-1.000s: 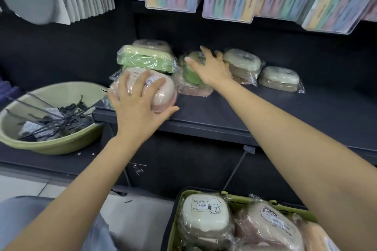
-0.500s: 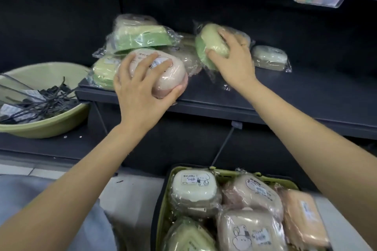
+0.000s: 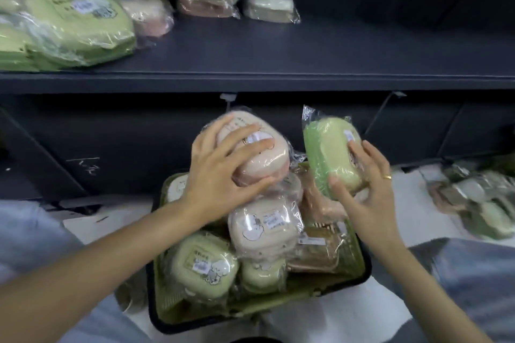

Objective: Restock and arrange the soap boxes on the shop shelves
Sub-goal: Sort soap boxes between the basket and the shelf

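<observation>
My left hand (image 3: 220, 172) grips a pink wrapped soap box (image 3: 264, 153) from above, low over the basket. My right hand (image 3: 365, 192) holds a green wrapped soap box (image 3: 331, 156), tilted on its edge, just to the right of the pink one. Below both sits a green basket (image 3: 354, 262) on the floor, filled with several wrapped soap boxes in cream, pink and green. On the dark shelf (image 3: 278, 64) above, several soap boxes lie at the left and back, among them a large green one (image 3: 80, 25).
The right part of the shelf holds nothing. A heap of wrapped soap boxes (image 3: 479, 203) lies on the floor at the right. My knees in grey fabric (image 3: 479, 273) flank the basket. Dark shelf brackets hang below the shelf edge.
Both hands have come down from the shelf to just over the basket, each carrying its soap box. The view has tilted down and moved closer.
</observation>
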